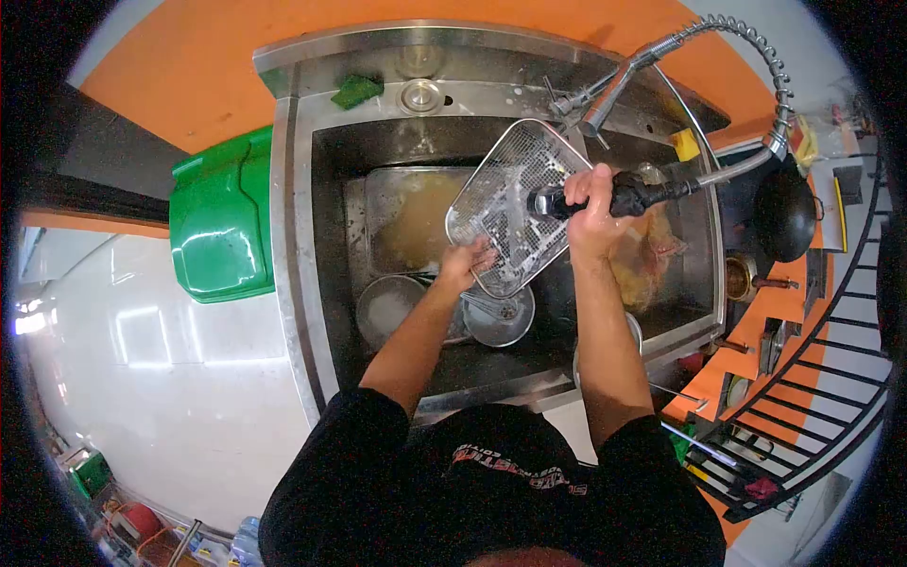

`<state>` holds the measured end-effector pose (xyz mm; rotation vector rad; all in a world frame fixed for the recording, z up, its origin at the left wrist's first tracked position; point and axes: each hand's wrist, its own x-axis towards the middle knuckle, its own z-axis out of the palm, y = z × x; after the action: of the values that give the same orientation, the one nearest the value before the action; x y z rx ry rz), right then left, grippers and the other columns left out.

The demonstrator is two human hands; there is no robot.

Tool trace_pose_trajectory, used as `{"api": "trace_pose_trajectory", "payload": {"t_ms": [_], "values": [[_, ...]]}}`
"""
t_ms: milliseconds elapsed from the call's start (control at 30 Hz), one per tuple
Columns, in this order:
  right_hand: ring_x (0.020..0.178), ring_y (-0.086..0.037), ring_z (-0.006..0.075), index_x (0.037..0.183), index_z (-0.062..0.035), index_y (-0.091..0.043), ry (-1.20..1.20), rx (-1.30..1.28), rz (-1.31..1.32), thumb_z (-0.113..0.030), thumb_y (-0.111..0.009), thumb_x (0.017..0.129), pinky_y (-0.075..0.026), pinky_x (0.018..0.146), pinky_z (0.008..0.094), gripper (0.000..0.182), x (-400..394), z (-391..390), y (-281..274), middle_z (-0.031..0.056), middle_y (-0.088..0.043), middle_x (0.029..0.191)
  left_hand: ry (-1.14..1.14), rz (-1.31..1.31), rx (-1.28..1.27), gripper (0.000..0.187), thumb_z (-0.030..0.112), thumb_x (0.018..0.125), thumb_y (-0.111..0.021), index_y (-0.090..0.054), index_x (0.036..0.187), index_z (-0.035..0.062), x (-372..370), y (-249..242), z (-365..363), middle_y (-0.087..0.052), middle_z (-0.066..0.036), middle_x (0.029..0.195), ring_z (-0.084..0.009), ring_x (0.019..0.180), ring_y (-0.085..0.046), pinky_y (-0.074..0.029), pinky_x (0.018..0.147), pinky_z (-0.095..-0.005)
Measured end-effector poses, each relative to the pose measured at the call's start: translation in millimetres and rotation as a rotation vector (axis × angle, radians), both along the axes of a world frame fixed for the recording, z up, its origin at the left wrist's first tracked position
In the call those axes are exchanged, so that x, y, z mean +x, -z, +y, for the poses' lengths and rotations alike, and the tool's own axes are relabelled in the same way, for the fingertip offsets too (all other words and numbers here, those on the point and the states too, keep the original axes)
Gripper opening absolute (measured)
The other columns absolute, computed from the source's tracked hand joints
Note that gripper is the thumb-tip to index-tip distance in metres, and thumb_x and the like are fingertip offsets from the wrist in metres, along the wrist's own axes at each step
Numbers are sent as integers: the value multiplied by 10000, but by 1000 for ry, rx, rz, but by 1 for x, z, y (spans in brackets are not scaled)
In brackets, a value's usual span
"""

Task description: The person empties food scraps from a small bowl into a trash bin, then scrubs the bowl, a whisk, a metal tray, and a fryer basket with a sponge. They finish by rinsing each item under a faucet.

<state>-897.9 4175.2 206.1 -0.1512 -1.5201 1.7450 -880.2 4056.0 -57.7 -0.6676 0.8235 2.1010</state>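
Note:
My left hand (pixel 467 265) grips the near left rim of a rectangular metal mesh basket (pixel 501 189), which is tilted above the sink. My right hand (pixel 597 210) is wrapped round the black handle of a spray nozzle (pixel 548 201), its head pointing left over the basket. Water shows as pale streaks across the mesh. Beneath, in the left basin, a rectangular metal tray (pixel 402 217) holds cloudy brownish liquid. Nearer to me are a round metal pan (pixel 383 307) and a metal strainer or bowl (pixel 501 321) with thin wires lying at its edge.
The steel sink (pixel 299 236) has a faucet with a coiled spring hose (pixel 779 85). A green scouring pad (pixel 357 92) lies on its back ledge, and a yellow sponge (pixel 685 145) at the right. A green bin (pixel 222 222) stands left; a black wok (pixel 786 215) hangs right.

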Motion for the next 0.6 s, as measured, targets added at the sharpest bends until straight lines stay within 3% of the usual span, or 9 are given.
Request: {"api": "trace_pose_trajectory", "payload": {"t_ms": [100, 167, 233, 300, 367, 433, 500, 567, 600], "values": [[511, -415, 140, 686, -64, -429, -86, -40, -89, -155, -519, 993, -375, 501, 300, 332, 5, -1, -8, 36, -436, 581, -93, 35, 50, 213, 112, 934, -582, -592, 1120, 9, 3, -13, -17, -666, -127, 1000, -292, 868, -683, -569, 733, -386], [498, -384, 149, 680, -88, -410, -227, -286, -42, -227, -502, 989, -364, 520, 317, 351, 8, -8, -17, 29, -398, 574, -167, 35, 61, 220, 78, 940, -548, -587, 1145, 8, -2, -9, -34, -661, -133, 1032, -289, 902, -678, -567, 759, -392], [489, -368, 159, 675, -109, -393, -213, -428, -75, -270, -499, 975, -367, 538, 340, 356, 14, -18, -26, 28, -373, 571, -231, 558, -45, 268, 24, 927, -504, -575, 1184, -3, -1, -3, -53, -642, -139, 1099, -286, 947, -665, -540, 827, -382], [491, -373, 163, 681, -117, -385, -287, -469, 1, -287, -505, 971, -368, 547, 347, 356, 16, -26, -34, 26, -357, 569, -305, 568, -247, 385, -71, 851, -472, -584, 1212, 4, -9, -77, -70, -634, -149, 1127, -302, 985, -648, -509, 866, -365], [495, -382, 158, 690, -115, -386, -298, -486, 51, -278, -507, 975, -364, 534, 328, 350, 14, -34, -48, 24, -364, 568, -337, 1478, -881, 530, -124, 746, -503, -608, 1238, 44, -9, -120, -91, -631, -165, 1132, -338, 1034, -620, -482, 892, -352], [504, -398, 154, 685, -109, -389, -298, -229, 48, -267, -509, 979, -359, 522, 304, 354, 13, -37, -60, 25, -388, 572, -158, 1473, -958, 653, -141, 644, -547, -637, 1240, 109, -4, -133, -106, -619, -168, 1161, -365, 1084, -591, -476, 915, -382], [496, -404, 148, 682, -103, -393, -262, -239, 12, -241, -519, 980, -355, 503, 291, 352, 11, -44, -69, 28, -405, 564, -67, 1804, -982, 694, -128, 598, -582, -650, 1229, 153, -4, -143, -111, -623, -152, 1165, -361, 1078, -596, -479, 914, -411], [464, -405, 150, 680, -91, -412, -312, -445, -13, -213, -533, 977, -359, 475, 305, 343, 8, -51, -68, 33, -413, 542, -113, 1857, -989, 697, -118, 591, -593, -659, 1217, 183, -9, -143, -111, -634, -125, 1174, -334, 1076, -607, -489, 896, -437], [427, -411, 147, 681, -76, -430, -250, -349, -16, -162, -548, 967, -359, 444, 317, 321, 6, -55, -62, 32, -425, 522, -113, 1897, -1043, 669, -101, 612, -593, -666, 1205, 199, -12, -143, -114, -635, -114, 1183, -325, 1072, -610, -490, 888, -442]]}}
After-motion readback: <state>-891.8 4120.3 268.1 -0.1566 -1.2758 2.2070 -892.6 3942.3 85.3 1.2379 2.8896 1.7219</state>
